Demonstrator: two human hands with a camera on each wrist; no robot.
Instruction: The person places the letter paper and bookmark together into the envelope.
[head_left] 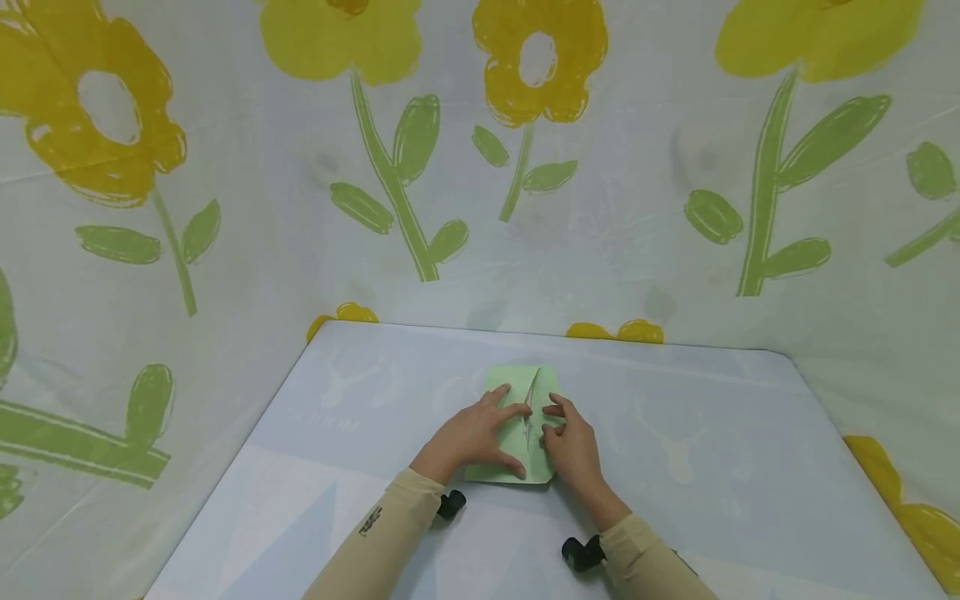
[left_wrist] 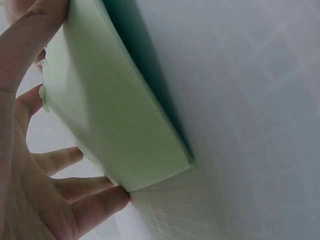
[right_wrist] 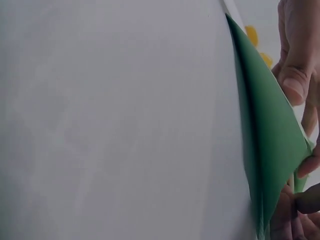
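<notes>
A light green folded paper (head_left: 517, 379) lies on the table with a torn slit running lengthwise down its middle. My left hand (head_left: 480, 433) spreads over its left half, one finger reaching to the slit. In the left wrist view, these long, spread fingers (left_wrist: 97, 212) touch the edge of the paper (left_wrist: 125, 130), where small ragged bits show. At the right half, my right hand (head_left: 573, 446) curls its fingers and thumb on the paper. The right wrist view shows the darker green underside (right_wrist: 270, 120) of a lifted part, with fingers at its lower corner.
The pale table (head_left: 712, 442) extends around the paper on both sides. Dark wrist devices (head_left: 581, 553) sit under both sleeves, low over the table. A white cloth (head_left: 615, 217) printed with yellow flowers hangs behind the table's back edge and at its sides.
</notes>
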